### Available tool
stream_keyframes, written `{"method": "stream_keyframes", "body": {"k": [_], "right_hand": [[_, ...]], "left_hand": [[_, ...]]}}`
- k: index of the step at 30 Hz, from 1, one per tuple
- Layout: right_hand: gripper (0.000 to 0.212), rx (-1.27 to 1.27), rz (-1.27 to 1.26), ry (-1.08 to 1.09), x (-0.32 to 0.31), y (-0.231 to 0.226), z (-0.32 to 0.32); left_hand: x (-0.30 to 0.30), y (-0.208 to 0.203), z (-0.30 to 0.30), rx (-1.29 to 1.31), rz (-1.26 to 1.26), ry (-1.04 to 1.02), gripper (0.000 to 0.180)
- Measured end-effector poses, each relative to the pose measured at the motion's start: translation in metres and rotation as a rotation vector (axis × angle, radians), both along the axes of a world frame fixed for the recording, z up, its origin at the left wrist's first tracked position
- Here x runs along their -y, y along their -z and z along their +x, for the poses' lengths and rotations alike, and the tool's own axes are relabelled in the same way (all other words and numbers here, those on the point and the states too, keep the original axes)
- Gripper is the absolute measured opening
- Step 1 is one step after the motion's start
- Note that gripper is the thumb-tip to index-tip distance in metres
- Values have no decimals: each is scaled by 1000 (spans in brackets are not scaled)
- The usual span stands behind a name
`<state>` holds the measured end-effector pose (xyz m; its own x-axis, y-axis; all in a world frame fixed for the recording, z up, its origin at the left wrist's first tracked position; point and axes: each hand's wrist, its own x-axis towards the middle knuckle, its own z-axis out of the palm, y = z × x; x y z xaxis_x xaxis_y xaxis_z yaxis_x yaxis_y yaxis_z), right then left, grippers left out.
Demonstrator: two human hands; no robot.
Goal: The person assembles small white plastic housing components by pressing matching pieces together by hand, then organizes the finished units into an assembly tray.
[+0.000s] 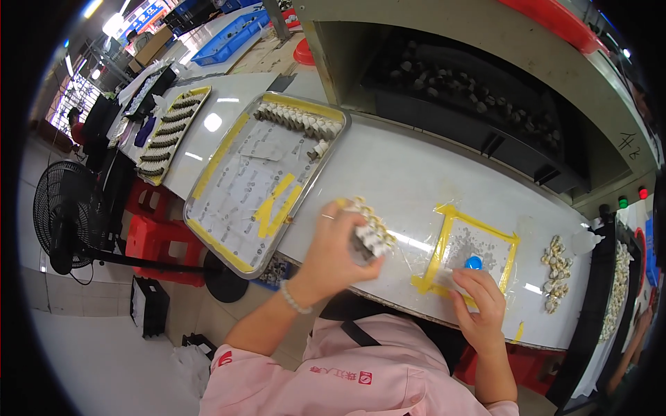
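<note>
My left hand (340,239) is closed round a row of small white-and-dark parts (371,232) with yellowish tips, raised over the white table. Their exact kind is too small to make out. My right hand (483,305) is at the near edge of a yellow-taped rectangle (512,267), thumb and fingers bent but apart, with nothing visible between them. Just beyond its fingertips a small round blue piece (474,263) rests on the greyish, spotted patch inside the tape. Whether a fingertip touches it, I cannot tell.
Left of my left hand lies a metal tray (236,166) with rows of similar parts along its far end. A second filled tray (173,132) lies beyond. Loose yellowish pieces (556,274) sit at the right. A dark bin (465,104) stands under a shelf; a black fan (66,215) is far left.
</note>
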<state>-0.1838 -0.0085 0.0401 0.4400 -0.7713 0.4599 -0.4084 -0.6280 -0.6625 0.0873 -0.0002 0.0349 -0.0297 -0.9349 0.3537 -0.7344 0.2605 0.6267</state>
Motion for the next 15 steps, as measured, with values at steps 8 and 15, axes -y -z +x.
{"method": "stream_keyframes", "body": {"k": [8, 15], "right_hand": [[29, -26, 40, 250, -16, 4, -50], [27, -16, 66, 297, -20, 11, -55]], "left_hand": [[68, -31, 125, 128, 125, -425, 51], [105, 2, 154, 250, 248, -487, 53]]}}
